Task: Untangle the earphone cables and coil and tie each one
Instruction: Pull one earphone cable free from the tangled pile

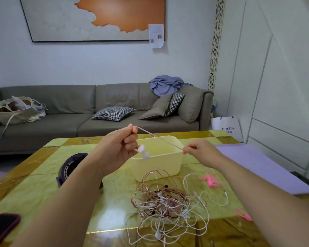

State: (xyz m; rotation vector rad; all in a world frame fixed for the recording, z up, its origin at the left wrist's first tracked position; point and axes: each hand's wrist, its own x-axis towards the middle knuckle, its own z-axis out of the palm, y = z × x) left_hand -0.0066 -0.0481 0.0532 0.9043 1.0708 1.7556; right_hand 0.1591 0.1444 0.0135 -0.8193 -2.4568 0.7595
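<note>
Nearest to me, at the left corner of the yellow-green counter (34, 184), I see a dark phone (2, 227) in a maroon case. Right of it, in the near middle, the tangle of earphone cables (168, 207) lies loose on the counter, white and rose-gold strands looped through one another. A cluster of pink ties (210, 180) rests just beyond the heap on the right, and a single pink tie (243, 215) lies nearer, by the right forearm. A round purple object (71, 164) sits behind the left forearm. Both hands are raised over the cream bin (159, 161), which stands just past the tangle. The left hand (119, 148) has its fingers (130, 139) curled, thumb and forefinger pinching one earphone cable (159, 138) at the top, while two white earbuds (144, 152) stick out below the fist. The right hand (198, 150) pinches the same cable between fingertips, so it runs taut and slanting down from left to right above the bin. A lilac mat (257, 164) covers the counter's right side. Farther off stands a grey sofa (61, 104) with a canvas tote (14, 111), checked cushions (112, 113) and crumpled blue cloth (166, 84); a large framed picture (96, 16) hangs above.
</note>
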